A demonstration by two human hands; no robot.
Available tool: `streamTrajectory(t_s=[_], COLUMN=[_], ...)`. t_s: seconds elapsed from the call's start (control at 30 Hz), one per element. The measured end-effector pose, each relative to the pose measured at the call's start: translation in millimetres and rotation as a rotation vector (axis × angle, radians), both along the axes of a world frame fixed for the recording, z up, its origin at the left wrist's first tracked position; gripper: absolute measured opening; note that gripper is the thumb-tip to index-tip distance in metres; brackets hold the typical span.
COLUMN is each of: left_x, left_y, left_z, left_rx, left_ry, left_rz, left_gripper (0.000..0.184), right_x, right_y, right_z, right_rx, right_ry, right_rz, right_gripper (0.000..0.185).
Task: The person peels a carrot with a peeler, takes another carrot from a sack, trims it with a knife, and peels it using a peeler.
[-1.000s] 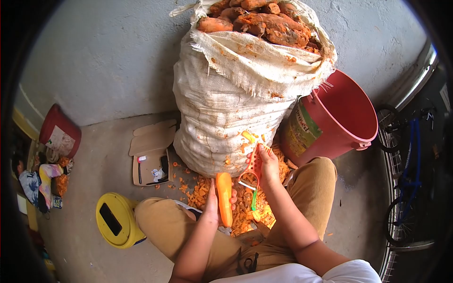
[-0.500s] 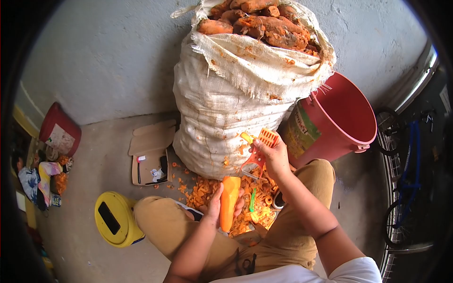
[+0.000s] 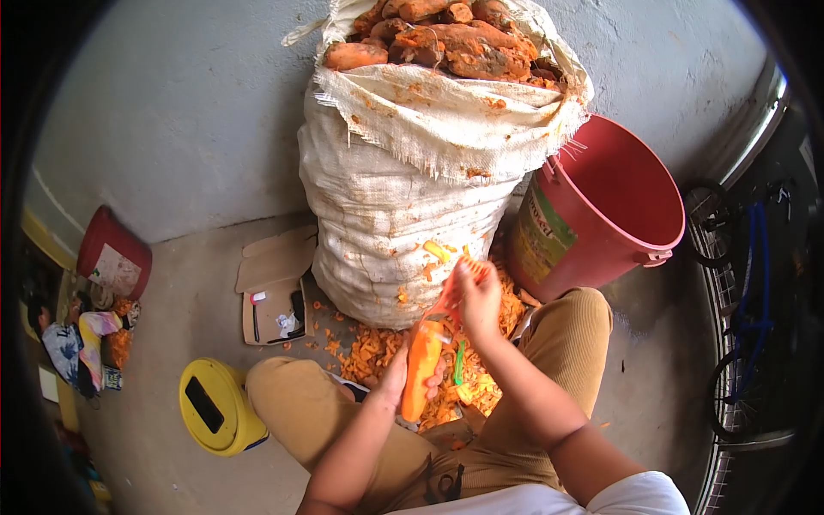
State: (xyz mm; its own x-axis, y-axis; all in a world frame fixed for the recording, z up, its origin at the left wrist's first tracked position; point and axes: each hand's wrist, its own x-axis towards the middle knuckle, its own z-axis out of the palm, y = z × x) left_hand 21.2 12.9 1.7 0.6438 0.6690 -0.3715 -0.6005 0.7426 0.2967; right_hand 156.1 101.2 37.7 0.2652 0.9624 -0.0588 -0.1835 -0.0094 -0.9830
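My left hand (image 3: 395,374) is wrapped round a large, smooth orange carrot (image 3: 420,378), held upright between my knees. In my right hand (image 3: 481,299) is an orange-red peeler (image 3: 447,298), its head against the upper end of the carrot. Below both hands lies a heap of orange peelings (image 3: 365,354), with a green-handled tool (image 3: 459,364) resting among them. Straight ahead stands a white woven sack (image 3: 395,215), filled to the top with rough, unpeeled carrots (image 3: 468,50). Bits of peel cling to its front.
A big red bucket (image 3: 549,245) leans beside the sack. Left of the sack lies an open cardboard box (image 3: 273,300). A yellow bucket (image 3: 236,429) bearing a dark phone (image 3: 204,405) stands by my left knee. At far right is a blue bicycle (image 3: 755,318).
My right hand has come down and left, bringing the peeler from near the sack onto the carrot's top. My left hand keeps hold of the carrot. The view has shifted slightly.
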Motion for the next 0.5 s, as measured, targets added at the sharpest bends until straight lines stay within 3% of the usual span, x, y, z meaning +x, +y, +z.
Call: streamTrajectory(t_s=[0.07,0.13,0.27,0.33,0.4,0.5], left_x=[0,1,1,4,6,12], left_y=[1,-1,2,4,8,6], left_z=[2,1,-15,-14,-13,-5], left_rx=[0.081,0.049,-0.012,0.031,0.014,0.015], left_ry=[0.025,0.041,0.033,0.158,0.261,0.188], left_rz=[-0.042,-0.033,0.016,0.086,0.148,0.162], left_gripper=[0.064,0.064,0.059,0.056,0.052,0.045], right_x=[16,34,13,-11,-22,-23], right_y=[20,32,-6,-30,-48,-50], right_z=[-1,3,20,11,0,1], right_rx=[0.114,0.116,0.08,0.099,0.13,0.133], right_ry=[0.131,0.083,0.158,0.091,-0.169,-0.361], right_rz=[-0.181,-0.308,0.022,0.108,0.231,0.216], right_gripper=[0.017,0.017,0.017,0.017,0.02,0.018])
